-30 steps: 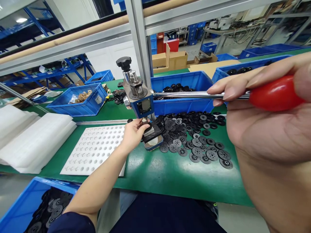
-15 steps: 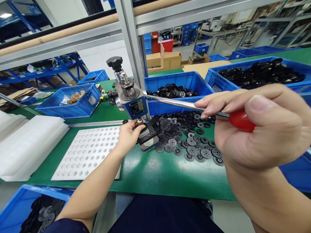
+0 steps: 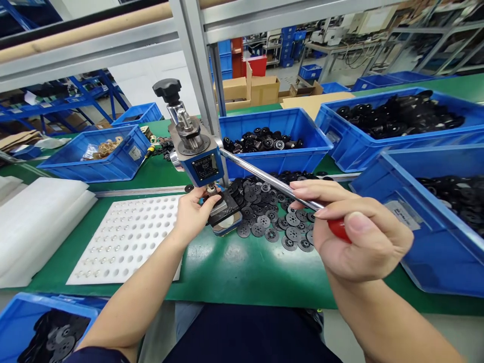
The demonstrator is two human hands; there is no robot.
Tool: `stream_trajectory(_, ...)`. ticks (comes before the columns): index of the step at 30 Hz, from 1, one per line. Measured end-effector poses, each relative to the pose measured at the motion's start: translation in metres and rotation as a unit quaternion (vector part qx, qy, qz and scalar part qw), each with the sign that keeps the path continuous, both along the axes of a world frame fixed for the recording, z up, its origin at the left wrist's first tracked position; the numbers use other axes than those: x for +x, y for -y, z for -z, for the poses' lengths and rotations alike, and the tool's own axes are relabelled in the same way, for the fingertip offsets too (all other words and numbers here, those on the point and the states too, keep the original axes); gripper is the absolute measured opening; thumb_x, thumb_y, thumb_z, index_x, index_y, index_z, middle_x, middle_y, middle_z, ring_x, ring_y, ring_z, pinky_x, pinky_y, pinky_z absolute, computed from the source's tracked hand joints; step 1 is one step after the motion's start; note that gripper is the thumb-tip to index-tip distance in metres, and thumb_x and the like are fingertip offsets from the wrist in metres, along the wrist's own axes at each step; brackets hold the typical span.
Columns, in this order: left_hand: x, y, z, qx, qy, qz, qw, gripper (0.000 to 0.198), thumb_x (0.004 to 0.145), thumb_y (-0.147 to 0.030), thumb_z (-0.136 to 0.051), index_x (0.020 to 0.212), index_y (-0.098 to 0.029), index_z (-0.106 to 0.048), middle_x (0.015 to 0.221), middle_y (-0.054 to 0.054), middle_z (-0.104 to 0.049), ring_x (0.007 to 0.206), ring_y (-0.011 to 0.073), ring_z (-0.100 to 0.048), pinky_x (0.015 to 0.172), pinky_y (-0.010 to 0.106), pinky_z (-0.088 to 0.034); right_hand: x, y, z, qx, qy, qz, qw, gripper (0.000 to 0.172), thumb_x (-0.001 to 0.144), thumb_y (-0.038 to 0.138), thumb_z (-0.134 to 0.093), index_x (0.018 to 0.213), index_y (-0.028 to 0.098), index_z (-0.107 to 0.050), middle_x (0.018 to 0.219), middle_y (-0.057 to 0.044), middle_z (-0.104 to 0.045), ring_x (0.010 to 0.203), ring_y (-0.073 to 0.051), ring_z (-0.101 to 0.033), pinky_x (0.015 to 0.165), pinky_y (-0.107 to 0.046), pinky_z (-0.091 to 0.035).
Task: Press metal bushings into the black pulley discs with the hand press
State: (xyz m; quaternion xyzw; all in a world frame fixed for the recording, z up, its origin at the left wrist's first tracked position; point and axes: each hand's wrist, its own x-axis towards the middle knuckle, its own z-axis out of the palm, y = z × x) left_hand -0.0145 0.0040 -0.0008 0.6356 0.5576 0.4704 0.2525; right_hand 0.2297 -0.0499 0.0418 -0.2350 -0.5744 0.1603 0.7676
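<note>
My right hand (image 3: 365, 239) is closed around the red-knobbed end of a metal press lever (image 3: 260, 174). That lever runs up and left to a blue hand press (image 3: 204, 169) with a black star knob on top. My left hand (image 3: 189, 214) reaches to the press base, thumb and fingers pinching a small dark part (image 3: 214, 193) under the ram; the fingers hide most of it. Just right of the base lie many black perforated discs (image 3: 264, 222). Left of the press rests a white foam tray (image 3: 138, 247) with rows of holes, some holding small clear pieces.
Blue bins of black parts stand behind (image 3: 280, 159) and at right (image 3: 401, 217). Another blue bin (image 3: 102, 169) holds tan pieces, with a yellow-handled screwdriver (image 3: 150, 149) beside it. White foam sheets (image 3: 41, 227) are stacked at left. A metal frame post (image 3: 196, 65) rises behind the press.
My right hand has brought the lever end lower and further from my face. My left hand keeps its pinch at the press base. The whole view has shifted slightly.
</note>
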Motion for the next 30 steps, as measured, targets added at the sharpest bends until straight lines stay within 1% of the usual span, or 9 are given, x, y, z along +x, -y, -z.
stream_trajectory(4, 0.001, 0.002, 0.0, 0.024, -0.047, -0.036, 0.998, 0.023, 0.079, -0.034, -0.07, 0.096, -0.019, -0.076, 0.092, 0.005, -0.077, 0.086, 0.0208, -0.069, 0.087, 0.031, -0.052, 0.0, -0.001, -0.008, -0.006, 0.021, 0.021, 1.0, 0.023, 0.089, 0.026, -0.053, 0.071, 0.025, -0.068, 0.08, -0.004, -0.073, 0.085, -0.03, -0.073, 0.079, -0.057, -0.06)
stream_trajectory(7, 0.002, 0.003, 0.002, 0.059, -0.085, -0.067, 0.992, 0.022, 0.08, -0.035, -0.07, 0.094, -0.02, -0.076, 0.086, 0.003, -0.075, 0.082, 0.0192, -0.067, 0.081, 0.029, -0.051, 0.0, 0.0, -0.012, -0.014, 0.019, 0.016, 1.0, 0.023, 0.091, 0.026, -0.054, 0.074, 0.026, -0.07, 0.08, -0.004, -0.073, 0.085, -0.031, -0.073, 0.08, -0.059, -0.06)
stream_trajectory(9, 0.003, 0.003, 0.004, 0.071, -0.099, -0.074, 0.99, 0.02, 0.081, -0.035, -0.07, 0.093, -0.021, -0.076, 0.086, 0.002, -0.074, 0.081, 0.0185, -0.066, 0.079, 0.027, -0.05, 0.0, 0.0, -0.009, -0.01, 0.012, 0.031, 0.999, 0.022, 0.09, 0.025, -0.054, 0.079, 0.026, -0.073, 0.081, -0.005, -0.074, 0.086, -0.032, -0.073, 0.079, -0.059, -0.06)
stream_trajectory(13, 0.004, 0.004, 0.005, 0.069, -0.105, -0.078, 0.989, 0.02, 0.081, -0.036, -0.07, 0.094, -0.021, -0.075, 0.086, 0.002, -0.074, 0.081, 0.0187, -0.066, 0.079, 0.027, -0.05, 0.0, -0.001, 0.01, -0.002, 0.015, 0.077, 0.997, 0.021, 0.086, 0.024, -0.056, 0.086, 0.027, -0.076, 0.085, -0.005, -0.075, 0.089, -0.034, -0.073, 0.075, -0.059, -0.061)
stream_trajectory(18, 0.006, 0.005, 0.005, 0.059, -0.086, -0.083, 0.991, 0.019, 0.08, -0.035, -0.071, 0.093, -0.02, -0.073, 0.087, 0.002, -0.075, 0.083, 0.0195, -0.068, 0.08, 0.027, -0.051, -0.002, -0.006, 0.04, 0.034, 0.004, 0.082, 0.996, 0.029, 0.083, 0.018, -0.052, 0.095, 0.024, -0.078, 0.089, -0.006, -0.077, 0.084, -0.033, -0.074, 0.066, -0.054, -0.06)
stream_trajectory(21, 0.008, 0.005, 0.003, 0.051, -0.07, -0.079, 0.993, 0.019, 0.08, -0.034, -0.07, 0.092, -0.019, -0.072, 0.089, 0.003, -0.076, 0.084, 0.02, -0.068, 0.08, 0.028, -0.051, -0.003, -0.008, 0.049, 0.045, 0.006, 0.094, 0.995, 0.033, 0.084, 0.018, -0.05, 0.1, 0.025, -0.078, 0.091, -0.005, -0.077, 0.084, -0.031, -0.075, 0.065, -0.05, -0.06)
stream_trajectory(24, 0.01, 0.005, 0.002, 0.041, -0.056, -0.082, 0.994, 0.021, 0.079, -0.034, -0.071, 0.093, -0.019, -0.071, 0.091, 0.004, -0.076, 0.083, 0.0203, -0.068, 0.08, 0.03, -0.05, 0.0, -0.006, 0.043, 0.04, 0.025, 0.088, 0.995, 0.033, 0.083, 0.016, -0.051, 0.102, 0.025, -0.077, 0.095, -0.005, -0.077, 0.085, -0.029, -0.075, 0.069, -0.049, -0.061)
stream_trajectory(27, 0.013, 0.004, 0.001, 0.033, -0.031, -0.092, 0.995, 0.022, 0.077, -0.035, -0.073, 0.091, -0.019, -0.069, 0.089, 0.005, -0.075, 0.079, 0.0199, -0.067, 0.076, 0.03, -0.05, 0.005, 0.0, 0.033, 0.003, 0.063, 0.079, 0.995, 0.039, 0.083, 0.012, -0.053, 0.112, 0.027, -0.074, 0.1, -0.004, -0.077, 0.085, -0.026, -0.075, 0.071, -0.045, -0.063)
stream_trajectory(30, 0.014, 0.004, 0.002, 0.031, -0.017, -0.093, 0.995, 0.022, 0.076, -0.034, -0.074, 0.09, -0.019, -0.067, 0.086, 0.005, -0.075, 0.077, 0.0195, -0.067, 0.075, 0.03, -0.05, 0.007, 0.005, 0.029, -0.02, 0.096, 0.092, 0.991, 0.043, 0.084, 0.012, -0.052, 0.118, 0.028, -0.072, 0.1, -0.003, -0.077, 0.084, -0.024, -0.075, 0.07, -0.043, -0.064)
